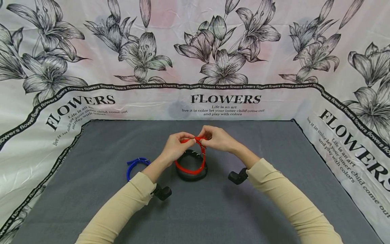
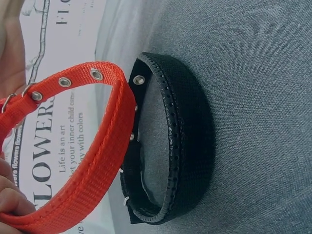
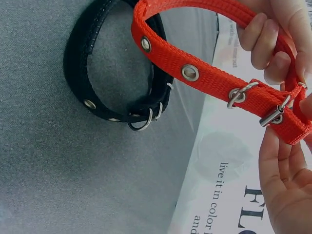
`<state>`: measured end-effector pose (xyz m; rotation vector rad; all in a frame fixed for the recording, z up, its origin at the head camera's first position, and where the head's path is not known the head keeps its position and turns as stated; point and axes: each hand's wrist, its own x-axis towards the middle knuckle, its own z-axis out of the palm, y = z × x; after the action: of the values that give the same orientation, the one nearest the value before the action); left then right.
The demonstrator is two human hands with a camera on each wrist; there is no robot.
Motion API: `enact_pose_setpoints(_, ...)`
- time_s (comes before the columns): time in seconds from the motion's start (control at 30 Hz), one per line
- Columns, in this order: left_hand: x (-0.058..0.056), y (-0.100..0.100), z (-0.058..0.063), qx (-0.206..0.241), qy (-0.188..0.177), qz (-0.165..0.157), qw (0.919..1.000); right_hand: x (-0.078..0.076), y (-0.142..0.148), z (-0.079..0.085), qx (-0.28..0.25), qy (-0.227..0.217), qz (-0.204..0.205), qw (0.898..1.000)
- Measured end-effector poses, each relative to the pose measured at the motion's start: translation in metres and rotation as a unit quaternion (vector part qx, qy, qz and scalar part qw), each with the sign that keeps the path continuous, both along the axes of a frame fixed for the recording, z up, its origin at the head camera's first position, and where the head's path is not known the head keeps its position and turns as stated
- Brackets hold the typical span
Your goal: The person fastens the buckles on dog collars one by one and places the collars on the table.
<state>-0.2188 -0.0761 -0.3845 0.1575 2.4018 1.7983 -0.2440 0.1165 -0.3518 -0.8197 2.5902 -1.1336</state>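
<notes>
Both hands hold a red buckle collar (image 1: 190, 172) up over the table, its loop hanging down below the fingers. My left hand (image 1: 177, 146) pinches the band near the top, its fingers (image 3: 263, 46) curled around the strap in the right wrist view. Opposite it, my right hand (image 1: 220, 138) pinches the strap by the metal buckle (image 3: 274, 116), where the strap overlaps. Metal eyelets run along the red band. Right behind the red loop, a black collar (image 2: 192, 131) with metal rings and eyelets stands on its edge on the table.
A blue collar (image 1: 131, 166) lies on the grey tabletop (image 1: 213, 217) to the left, partly hidden by the left forearm. Black wrist cameras (image 1: 163, 193) hang beneath both sleeves. White cloth (image 1: 152, 101) printed with flowers and lettering borders the table's back and sides.
</notes>
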Motion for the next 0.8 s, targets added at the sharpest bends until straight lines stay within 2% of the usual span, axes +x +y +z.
enact_pose_setpoints(0.33,0.001,-0.001,0.0,0.018,0.009,-0.01,0.9997,0.002,0.0,-0.003,0.003,0.021,0.016,1.0)
enact_pose_setpoints(0.47,0.001,-0.001,0.001,0.015,0.006,-0.004,0.9999,0.002,0.0,-0.006,-0.01,0.02,0.007,1.0)
enact_pose_setpoints(0.6,0.001,-0.001,0.001,0.008,0.004,0.0,1.0,0.004,0.001,-0.009,-0.031,-0.01,-0.015,0.999)
enact_pose_setpoints(0.8,0.001,-0.002,0.001,0.027,0.002,0.013,0.9996,0.006,0.004,-0.011,-0.081,-0.066,-0.045,0.994)
